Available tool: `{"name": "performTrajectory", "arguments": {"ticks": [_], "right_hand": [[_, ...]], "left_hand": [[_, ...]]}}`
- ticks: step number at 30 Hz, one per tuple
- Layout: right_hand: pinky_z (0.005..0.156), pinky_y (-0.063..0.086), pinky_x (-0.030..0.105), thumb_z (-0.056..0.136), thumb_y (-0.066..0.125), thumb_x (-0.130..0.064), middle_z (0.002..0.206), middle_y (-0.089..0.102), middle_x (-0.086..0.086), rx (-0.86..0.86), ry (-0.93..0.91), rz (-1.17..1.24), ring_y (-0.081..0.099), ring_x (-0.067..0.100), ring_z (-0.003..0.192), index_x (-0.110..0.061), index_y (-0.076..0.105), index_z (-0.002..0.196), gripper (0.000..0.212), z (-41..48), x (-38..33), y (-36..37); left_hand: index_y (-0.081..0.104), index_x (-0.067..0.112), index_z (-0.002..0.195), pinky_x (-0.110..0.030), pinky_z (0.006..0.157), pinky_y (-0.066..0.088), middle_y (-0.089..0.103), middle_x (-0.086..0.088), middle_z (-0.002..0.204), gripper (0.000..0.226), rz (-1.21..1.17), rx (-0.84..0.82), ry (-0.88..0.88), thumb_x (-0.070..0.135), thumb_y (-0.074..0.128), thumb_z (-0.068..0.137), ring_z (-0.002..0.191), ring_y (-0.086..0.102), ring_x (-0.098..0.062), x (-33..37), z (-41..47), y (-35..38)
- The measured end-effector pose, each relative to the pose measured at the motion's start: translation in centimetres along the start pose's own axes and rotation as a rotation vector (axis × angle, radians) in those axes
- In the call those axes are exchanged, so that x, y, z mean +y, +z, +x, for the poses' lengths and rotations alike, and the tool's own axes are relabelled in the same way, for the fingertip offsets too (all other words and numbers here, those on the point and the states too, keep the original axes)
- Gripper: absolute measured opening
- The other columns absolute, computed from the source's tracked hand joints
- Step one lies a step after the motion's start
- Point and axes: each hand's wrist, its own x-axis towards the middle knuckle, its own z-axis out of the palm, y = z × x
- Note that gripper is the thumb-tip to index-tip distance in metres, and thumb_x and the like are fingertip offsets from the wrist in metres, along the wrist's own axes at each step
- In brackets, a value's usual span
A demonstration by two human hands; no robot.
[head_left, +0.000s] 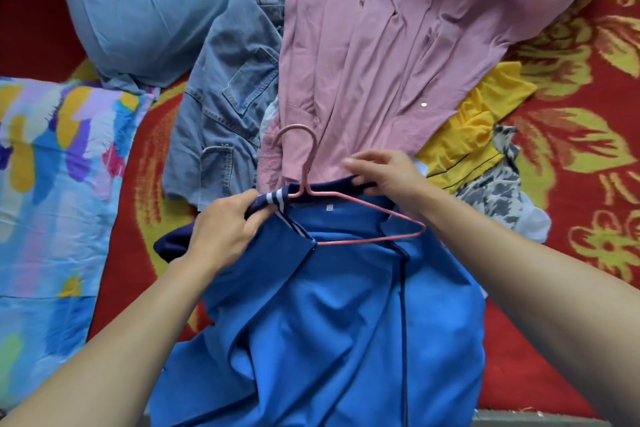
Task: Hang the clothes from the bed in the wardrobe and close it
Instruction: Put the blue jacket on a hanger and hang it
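The blue polo shirt (329, 305) lies on the near side of the bed (588, 156), mid-fitting onto the pink wire hanger (304, 184), each grip pinching its collar (273, 199), left hand (225, 229) at the striped end, right hand (384, 173) further right; next, the hanger's bare right arm likely needs tucking inside.

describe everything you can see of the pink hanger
The pink hanger is thin, like coated wire: round hook, short neck, triangular frame. It lies flat, hook pointing away over the pink shirt. Its shoulder on the person's right and its bottom bar lie bare on the blue shirt; the other shoulder is hidden under the navy collar, which the left hand grips and the right hand pinches.
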Motion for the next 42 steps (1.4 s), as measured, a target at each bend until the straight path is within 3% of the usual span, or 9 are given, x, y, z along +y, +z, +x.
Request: {"name": "performTrajectory", "arguments": {"ticks": [3, 6, 12, 18, 21, 25, 29, 32, 42], "right_hand": [[0.069, 0.049, 0.029, 0.065, 0.084, -0.037, 0.091, 0.063, 0.0, 0.449, 0.03, -0.566, 0.061, 0.016, 0.078, -0.024, 0.056, 0.085, 0.037, 1.3, 2.5, -3.7], [0.077, 0.045, 0.035, 0.059, 0.078, -0.051, 0.104, 0.058, 0.0, 0.387, 0.099, -0.94, 0.06, 0.024, 0.095, -0.029, 0.054, 0.099, 0.051, 1.5, 4.8, -4.0], [0.084, 0.046, 0.039, 0.077, 0.057, -0.01, 0.115, 0.064, 0.012, 0.486, 0.061, -1.003, 0.059, 0.036, 0.104, -0.02, 0.059, 0.107, 0.032, 0.9, 7.1, -7.8], [0.071, 0.045, 0.032, 0.073, 0.06, -0.006, 0.086, 0.07, 0.006, 0.595, 0.014, -0.832, 0.062, 0.028, 0.086, -0.018, 0.071, 0.085, 0.02, -2.2, 3.6, -12.8], [0.053, 0.034, 0.024, 0.075, 0.058, -0.001, 0.064, 0.055, 0.005, 0.223, 0.067, -0.503, 0.049, 0.018, 0.064, -0.004, 0.068, 0.073, 0.011, -5.5, 0.2, -10.2], [0.05, 0.038, 0.021, 0.08, 0.074, -0.036, 0.053, 0.056, -0.001, -0.328, 0.12, -0.713, 0.048, 0.008, 0.052, -0.012, 0.063, 0.058, 0.034, -9.1, -0.6, -6.1], [0.067, 0.045, 0.029, 0.077, 0.072, -0.048, 0.073, 0.066, -0.011, 0.237, -0.316, -0.843, 0.062, 0.01, 0.075, -0.029, 0.068, 0.076, 0.02, -6.3, 0.0, -5.6], [0.087, 0.047, 0.031, 0.083, 0.07, -0.044, 0.104, 0.067, -0.006, 0.087, -0.445, -0.782, 0.06, 0.01, 0.099, -0.03, 0.069, 0.11, 0.031, -4.8, -0.4, -3.6], [0.084, 0.048, 0.044, 0.082, 0.059, -0.053, 0.1, 0.062, -0.003, 0.064, -0.532, -0.964, 0.057, 0.023, 0.098, -0.027, 0.068, 0.094, 0.031, -3.7, 2.1, -4.4]], "left_hand": [[0.034, 0.025, 0.059, -0.035, 0.053, 0.028, 0.04, 0.008, 0.051, 0.048, 0.029, 0.036, -0.016, 0.067, 0.041, 0.081, 0.062, 0.048, -0.031, -0.5, -1.2, 0.3], [0.03, 0.024, 0.055, -0.034, 0.052, 0.022, 0.038, 0.006, 0.048, 0.055, 0.055, 0.087, -0.035, 0.073, 0.03, 0.079, 0.056, 0.041, -0.025, 0.2, -1.7, 0.5], [0.037, 0.021, 0.056, -0.032, 0.051, 0.022, 0.044, -0.001, 0.049, 0.057, 0.134, 0.169, 0.004, 0.07, 0.028, 0.083, 0.059, 0.055, -0.034, 0.2, -1.9, -0.4], [0.032, 0.022, 0.054, -0.033, 0.055, 0.029, 0.06, -0.007, 0.063, 0.06, 0.158, 0.136, -0.025, 0.072, 0.036, 0.086, 0.069, 0.059, -0.035, 2.3, -0.9, 0.7], [0.044, 0.016, 0.061, -0.036, 0.058, 0.03, 0.061, -0.011, 0.068, 0.055, 0.079, 0.129, -0.12, 0.064, 0.046, 0.087, 0.075, 0.057, -0.037, 3.7, 0.0, 1.9], [0.036, 0.018, 0.059, -0.037, 0.056, 0.032, 0.043, 0.001, 0.055, 0.055, -0.073, 0.136, -0.073, 0.068, 0.045, 0.082, 0.066, 0.049, -0.033, 3.9, 0.8, 2.7], [0.036, 0.017, 0.061, -0.036, 0.052, 0.029, 0.038, 0.002, 0.05, 0.054, -0.14, 0.142, 0.005, 0.066, 0.042, 0.083, 0.055, 0.041, -0.02, 3.6, 0.2, 2.1], [0.032, 0.024, 0.058, -0.034, 0.05, 0.027, 0.034, 0.003, 0.049, 0.048, -0.209, 0.137, 0.023, 0.06, 0.047, 0.086, 0.05, 0.037, -0.011, 4.2, -0.5, 1.9], [0.033, 0.012, 0.058, -0.031, 0.052, 0.022, 0.025, 0.005, 0.054, 0.048, -0.421, 0.213, -0.075, 0.031, 0.058, 0.093, 0.053, 0.024, -0.012, 1.1, -2.8, 1.2]]}}
